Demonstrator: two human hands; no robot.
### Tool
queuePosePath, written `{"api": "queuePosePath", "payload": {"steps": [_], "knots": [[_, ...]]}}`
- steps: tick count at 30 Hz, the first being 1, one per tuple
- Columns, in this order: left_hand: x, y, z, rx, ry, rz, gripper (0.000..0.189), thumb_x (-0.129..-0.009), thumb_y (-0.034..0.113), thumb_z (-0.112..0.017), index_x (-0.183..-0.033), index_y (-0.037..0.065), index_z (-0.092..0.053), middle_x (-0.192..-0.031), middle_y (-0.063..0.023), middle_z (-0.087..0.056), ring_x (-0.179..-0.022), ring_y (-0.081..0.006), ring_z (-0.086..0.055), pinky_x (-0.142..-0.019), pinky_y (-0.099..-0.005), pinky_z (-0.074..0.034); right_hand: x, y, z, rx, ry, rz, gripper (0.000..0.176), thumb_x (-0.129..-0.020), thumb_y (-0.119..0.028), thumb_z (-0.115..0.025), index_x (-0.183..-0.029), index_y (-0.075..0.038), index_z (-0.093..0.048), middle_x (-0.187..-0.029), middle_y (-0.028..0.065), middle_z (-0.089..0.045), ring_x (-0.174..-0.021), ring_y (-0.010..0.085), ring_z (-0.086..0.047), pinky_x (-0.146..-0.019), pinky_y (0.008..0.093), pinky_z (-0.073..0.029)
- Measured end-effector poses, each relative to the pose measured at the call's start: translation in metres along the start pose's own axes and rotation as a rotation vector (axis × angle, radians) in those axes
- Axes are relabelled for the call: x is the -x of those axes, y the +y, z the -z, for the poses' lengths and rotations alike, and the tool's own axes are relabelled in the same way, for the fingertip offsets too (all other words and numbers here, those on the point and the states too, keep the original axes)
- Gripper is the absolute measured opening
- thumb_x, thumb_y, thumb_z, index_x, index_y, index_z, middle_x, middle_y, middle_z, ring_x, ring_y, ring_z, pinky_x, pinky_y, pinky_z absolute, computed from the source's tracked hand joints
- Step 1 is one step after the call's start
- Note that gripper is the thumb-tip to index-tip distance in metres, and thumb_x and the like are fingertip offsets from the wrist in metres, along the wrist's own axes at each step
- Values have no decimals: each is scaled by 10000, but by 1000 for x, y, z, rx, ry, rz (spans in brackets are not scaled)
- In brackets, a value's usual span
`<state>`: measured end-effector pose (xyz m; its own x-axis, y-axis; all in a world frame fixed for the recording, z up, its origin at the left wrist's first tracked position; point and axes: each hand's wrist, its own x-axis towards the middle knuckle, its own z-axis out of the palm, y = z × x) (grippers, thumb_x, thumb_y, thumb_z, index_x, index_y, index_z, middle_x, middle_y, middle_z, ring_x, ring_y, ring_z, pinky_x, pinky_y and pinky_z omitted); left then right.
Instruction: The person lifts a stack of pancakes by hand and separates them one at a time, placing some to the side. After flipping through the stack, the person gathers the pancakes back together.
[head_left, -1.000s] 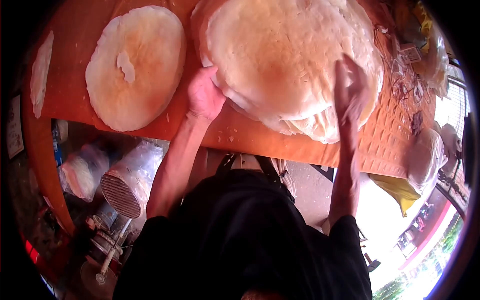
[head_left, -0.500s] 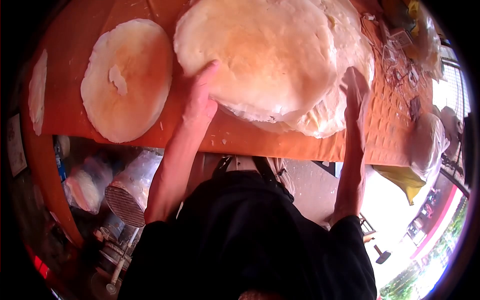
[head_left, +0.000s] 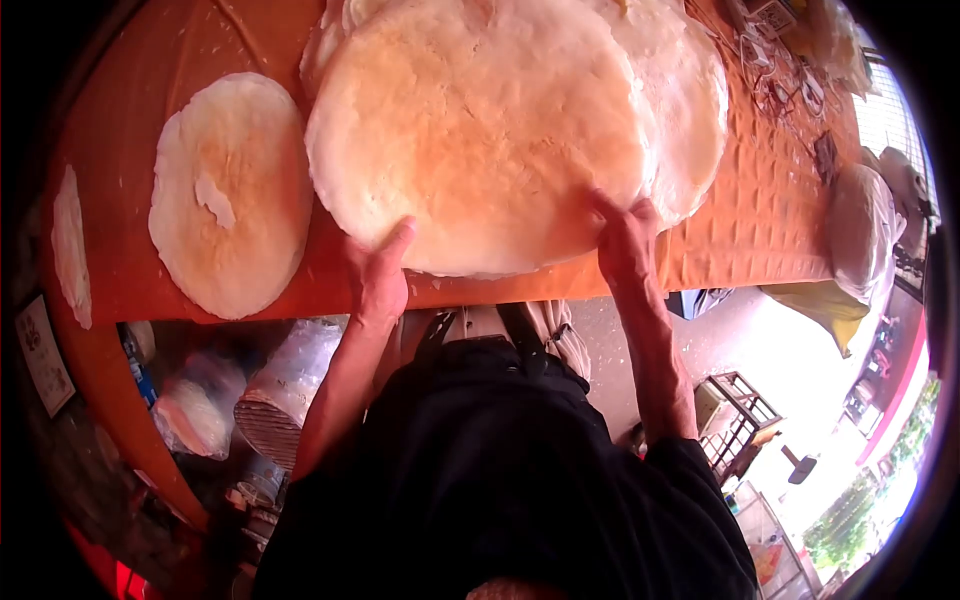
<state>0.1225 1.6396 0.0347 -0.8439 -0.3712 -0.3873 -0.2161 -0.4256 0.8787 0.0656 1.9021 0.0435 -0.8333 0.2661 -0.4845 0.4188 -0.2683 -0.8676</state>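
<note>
At the near edge of the orange desk (head_left: 760, 220) we found a large pale disc (head_left: 480, 130), browned toward its middle. It lay flat on top of a stack (head_left: 695, 100) of like sheets, whose rims showed to its right. Its near rim reached almost to the desk's edge.

We recorded the left hand (head_left: 380, 280) at the disc's near-left rim. One digit pointed up against the rim and the rest were curled below it. We could not tell whether they pinched the sheet. The right hand (head_left: 625, 240) rested on the near-right rim, its fingers (head_left: 620, 215) spread flat on the top surface, released rather than clenched.

We noted a small disc (head_left: 230, 190) to the left, just beside the large one, bearing a loose flake (head_left: 215, 200). A further sheet (head_left: 70, 245) showed at the far left. Cables (head_left: 790, 80) lay on the desk's right part, and a white bag (head_left: 860, 230) sat beyond them. Wrapped bundles (head_left: 200, 410) were stored beneath the desk.
</note>
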Motion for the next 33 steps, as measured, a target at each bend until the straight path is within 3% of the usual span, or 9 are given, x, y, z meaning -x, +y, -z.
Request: {"api": "queuePosePath", "payload": {"steps": [6,12,16,22,26,28,29,32,33], "knots": [[-29,32,17,659,-154,281,474,-917,196,-573,-1343,13,-475,-1292,-93,-573,-1188,-246,-541,-1024,-396,-428,31,-93,-22,143,-67,285,498,-757,25,-731,-1223,31,-555,-1073,137,-671,-916,225,-667,-817,335,-557],[-68,57,27,578,-332,165,416,-918,102,-579,-1312,6,-485,-1228,-112,-592,-1085,-196,-601,-892,-329,-523,29,-173,-70,288,-259,542,483,-791,-38,-709,-1246,22,-557,-1101,133,-659,-953,212,-649,-860,305,-515],[-52,133,62,305,70,-54,287,-826,52,-640,-1109,14,-617,-1047,-93,-649,-953,-201,-645,-803,-322,-555,23,-173,-135,203,-484,493,315,-807,-27,-672,-1111,35,-619,-982,116,-679,-837,189,-659,-759,287,-527],[-25,175,197,254,334,-308,351,-852,77,-621,-1188,-22,-595,-1180,-135,-623,-1089,-250,-608,-922,-406,-513,16,-76,-255,164,-724,329,100,-818,-16,-634,-884,56,-654,-807,84,-673,-615,142,-615,-533,258,-494],[-36,143,298,0,573,-260,340,-882,93,-613,-1195,-37,-584,-1197,-130,-613,-1090,-251,-597,-936,-362,-487,21,38,-314,165,-780,-176,308,-818,-75,-658,-1085,51,-571,-758,69,-644,-616,139,-592,-530,290,-472],[-48,126,341,-222,686,-188,342,-889,101,-618,-1202,-32,-580,-1192,-117,-617,-1075,-240,-600,-933,-335,-475,5,81,-307,234,-811,-217,457,-807,-136,-710,-1191,28,-526,-737,53,-631,-644,140,-598,-556,306,-475],[-47,123,351,-296,709,-166,364,-906,156,-621,-1213,-33,-571,-1182,-94,-623,-1052,-211,-600,-924,-307,-461,7,83,-303,162,-863,-101,539,-775,-214,-743,-1204,32,-526,-736,75,-633,-619,201,-603,-591,323,-492],[-41,121,354,-18,764,-231,362,-945,208,-573,-1216,-34,-569,-1180,-73,-626,-1058,-185,-593,-923,-301,-459,17,47,-295,739,-554,559,614,-750,-246,-749,-1217,67,-501,-820,151,-646,-696,291,-621,-647,367,-505],[-41,118,348,3,732,-295,388,-976,253,-524,-1236,-33,-554,-1220,-85,-604,-1081,-191,-581,-941,-307,-454,14,47,-299,754,-471,730,657,-723,-246,-763,-1220,85,-488,-937,224,-633,-842,364,-615,-746,409,-500]]}}
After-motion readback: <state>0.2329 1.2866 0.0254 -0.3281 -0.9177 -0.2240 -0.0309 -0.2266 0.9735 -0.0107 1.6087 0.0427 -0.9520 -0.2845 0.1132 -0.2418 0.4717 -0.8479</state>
